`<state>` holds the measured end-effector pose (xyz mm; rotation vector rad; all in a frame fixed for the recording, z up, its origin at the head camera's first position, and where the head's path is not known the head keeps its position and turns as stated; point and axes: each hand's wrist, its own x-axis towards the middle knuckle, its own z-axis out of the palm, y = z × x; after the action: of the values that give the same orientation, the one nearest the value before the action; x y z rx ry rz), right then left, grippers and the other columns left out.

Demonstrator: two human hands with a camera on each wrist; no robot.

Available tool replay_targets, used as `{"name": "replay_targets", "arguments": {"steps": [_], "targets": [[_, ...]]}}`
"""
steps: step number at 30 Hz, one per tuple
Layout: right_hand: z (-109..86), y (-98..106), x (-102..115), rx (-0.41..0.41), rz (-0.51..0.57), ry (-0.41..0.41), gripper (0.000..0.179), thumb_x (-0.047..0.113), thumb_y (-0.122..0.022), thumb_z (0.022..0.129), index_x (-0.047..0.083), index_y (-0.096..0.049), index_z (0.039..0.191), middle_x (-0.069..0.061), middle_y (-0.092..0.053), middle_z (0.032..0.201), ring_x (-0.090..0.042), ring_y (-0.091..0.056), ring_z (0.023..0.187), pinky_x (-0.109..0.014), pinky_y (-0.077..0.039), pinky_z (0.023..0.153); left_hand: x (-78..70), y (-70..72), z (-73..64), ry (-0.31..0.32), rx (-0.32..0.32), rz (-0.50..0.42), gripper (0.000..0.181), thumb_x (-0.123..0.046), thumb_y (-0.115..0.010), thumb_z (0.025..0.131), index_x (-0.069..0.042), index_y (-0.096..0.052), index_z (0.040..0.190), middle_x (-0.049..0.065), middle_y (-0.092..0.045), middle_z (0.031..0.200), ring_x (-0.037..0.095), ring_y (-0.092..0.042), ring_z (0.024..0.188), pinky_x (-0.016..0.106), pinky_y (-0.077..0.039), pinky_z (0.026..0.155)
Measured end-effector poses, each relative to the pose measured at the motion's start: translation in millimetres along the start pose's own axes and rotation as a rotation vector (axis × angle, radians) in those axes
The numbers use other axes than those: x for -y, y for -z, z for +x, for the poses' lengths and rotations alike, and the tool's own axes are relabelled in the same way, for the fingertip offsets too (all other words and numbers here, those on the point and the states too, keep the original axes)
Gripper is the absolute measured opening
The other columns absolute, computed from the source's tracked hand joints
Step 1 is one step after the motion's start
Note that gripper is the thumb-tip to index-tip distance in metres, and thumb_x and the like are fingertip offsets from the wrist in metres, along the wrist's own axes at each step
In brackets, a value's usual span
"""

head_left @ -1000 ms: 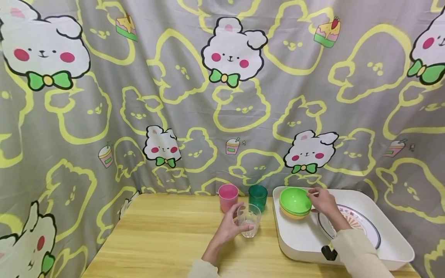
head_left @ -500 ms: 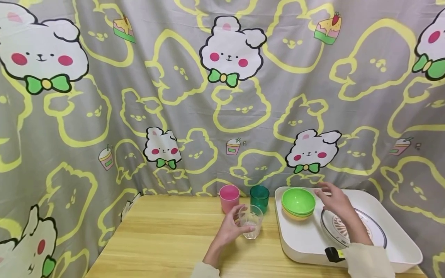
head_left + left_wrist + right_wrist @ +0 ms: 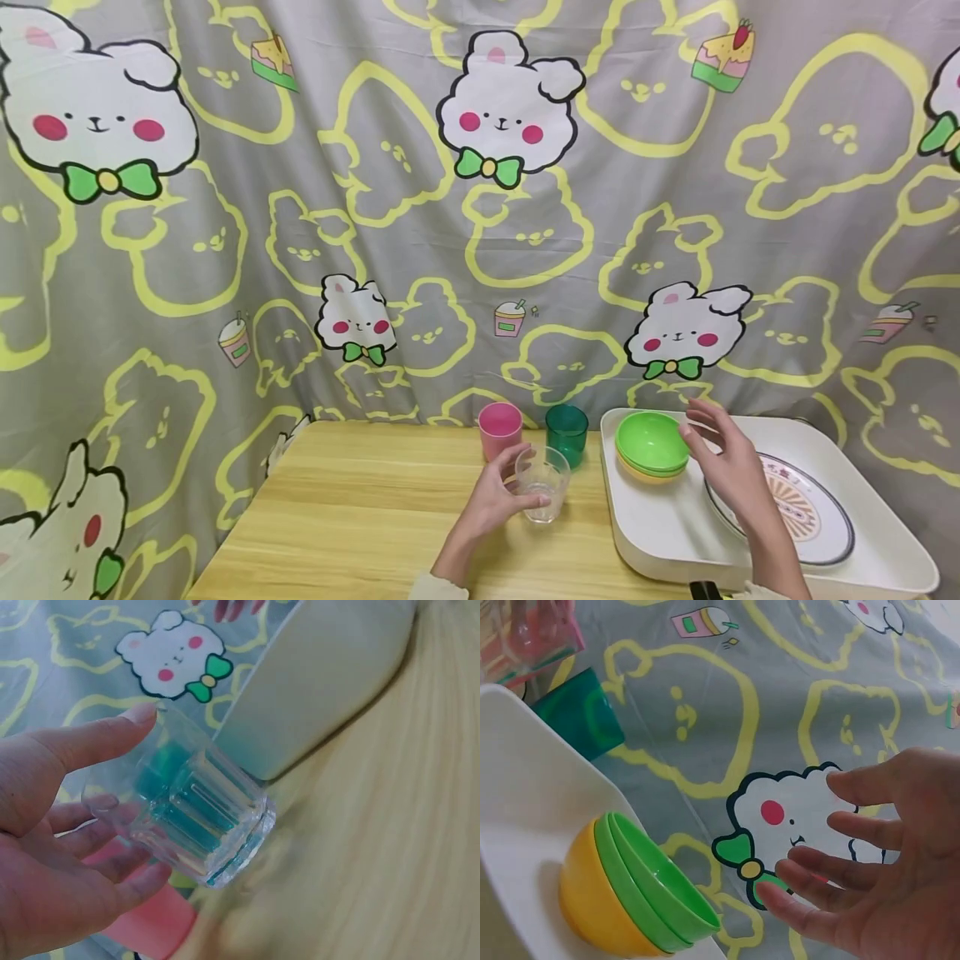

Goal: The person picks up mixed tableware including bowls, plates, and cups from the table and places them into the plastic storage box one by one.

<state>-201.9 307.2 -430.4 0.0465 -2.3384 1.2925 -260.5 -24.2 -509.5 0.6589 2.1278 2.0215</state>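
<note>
My left hand (image 3: 491, 492) grips a clear faceted cup (image 3: 542, 490), thumb on the near side and fingers round the far side; the left wrist view shows its thick base (image 3: 240, 844). Just behind stand a pink cup (image 3: 499, 427) and a teal see-through cup (image 3: 566, 433). My right hand (image 3: 723, 458) hangs beside the stacked bowls, fingers spread and holding nothing. Green bowls (image 3: 651, 440) sit on a yellow bowl (image 3: 592, 900) in the left part of the white tray (image 3: 637, 542). In the right wrist view a gap shows between fingertips and bowls.
A white plate (image 3: 813, 508) with a dark rim and a sunburst print lies in the tray, partly behind my right forearm. The wooden table (image 3: 360, 500) runs up to a grey patterned curtain (image 3: 420, 250). Something black (image 3: 705, 590) shows at the tray's front edge.
My right hand has let go of the green bowl's rim and drawn back to the right, its fingers spreading. The left hand keeps its grip on the clear cup. The view has shifted slightly.
</note>
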Motion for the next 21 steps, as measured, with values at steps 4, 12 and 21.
{"name": "replay_targets", "arguments": {"steps": [4, 12, 21], "targets": [[-7.3, 1.1, 2.0, -0.053, -0.037, 0.016, 0.052, 0.024, -0.062, 0.105, 0.006, -0.047, 0.151, -0.025, -0.057, 0.138, 0.02, -0.046, 0.107, -0.008, -0.043, 0.077, -7.1, -0.7, -0.4, -0.011, -0.006, 0.016, 0.076, -0.005, -0.087, 0.081, -0.004, -0.051, 0.147, 0.019, -0.056, 0.144, 0.044, -0.047, 0.136, 0.056, -0.044, 0.111], [-12.1, -1.1, 9.5, -0.085, 0.0, 0.007, 0.057, 0.024, -0.067, 0.102, 0.009, -0.046, 0.152, -0.011, -0.059, 0.136, 0.014, -0.051, 0.113, -0.008, -0.043, 0.082, -28.3, 3.5, -4.0, -0.045, -0.066, 0.046, 0.075, -0.01, -0.088, 0.08, -0.007, -0.054, 0.146, 0.012, -0.06, 0.14, 0.033, -0.055, 0.128, 0.052, -0.045, 0.109], [-16.3, -17.9, 26.2, -0.043, 0.159, 0.068, 0.059, 0.011, -0.069, 0.099, 0.007, -0.045, 0.153, 0.003, -0.059, 0.136, 0.003, -0.057, 0.119, -0.008, -0.046, 0.094, -41.1, 8.7, -3.4, -0.115, -0.106, -0.105, 0.078, 0.0, -0.088, 0.077, -0.003, -0.052, 0.146, 0.02, -0.057, 0.144, 0.042, -0.05, 0.134, 0.048, -0.041, 0.114]]}}
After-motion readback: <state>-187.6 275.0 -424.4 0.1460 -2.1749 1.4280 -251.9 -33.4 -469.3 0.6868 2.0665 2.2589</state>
